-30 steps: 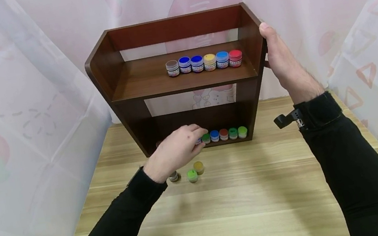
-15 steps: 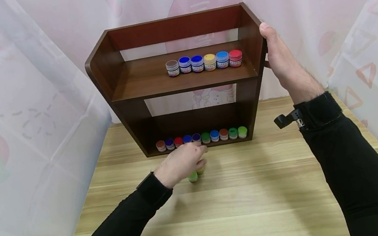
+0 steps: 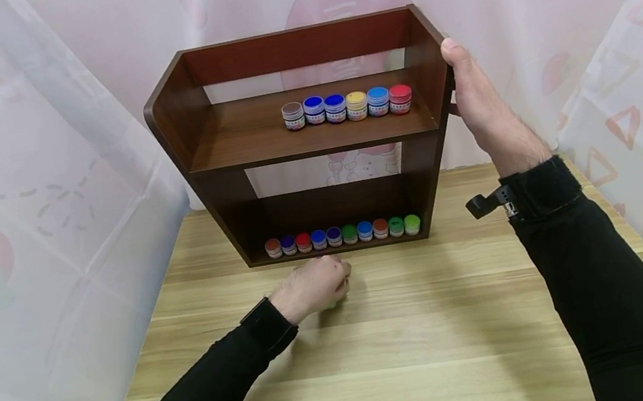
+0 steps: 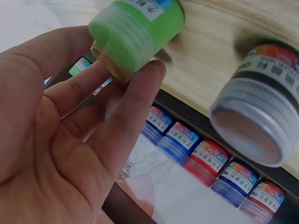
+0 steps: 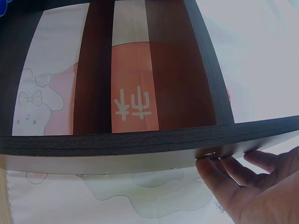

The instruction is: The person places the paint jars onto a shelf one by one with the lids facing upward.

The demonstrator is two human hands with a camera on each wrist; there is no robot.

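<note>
In the head view my left hand [image 3: 313,287] is low over the table, just in front of the shelf. In the left wrist view its thumb and fingers curl round a yellow-brown paint jar [image 4: 113,67], mostly hidden behind a light green paint jar [image 4: 145,30]. A grey-lidded paint jar [image 4: 254,114] stands beside them. My right hand [image 3: 486,104] holds the upper right side of the dark brown wooden shelf [image 3: 313,147], its fingertips against the outer panel in the right wrist view.
A row of paint jars [image 3: 335,108] stands on the upper tier. Along the bottom tier runs a longer row of jars [image 3: 350,234] in several colours. The wooden table [image 3: 415,354] spreads in front, with printed curtains [image 3: 38,168] around it.
My left hand has drawn back from the bottom row of jars and come down over the loose jars on the table, its fingers curling in. My right hand stays on the shelf.
</note>
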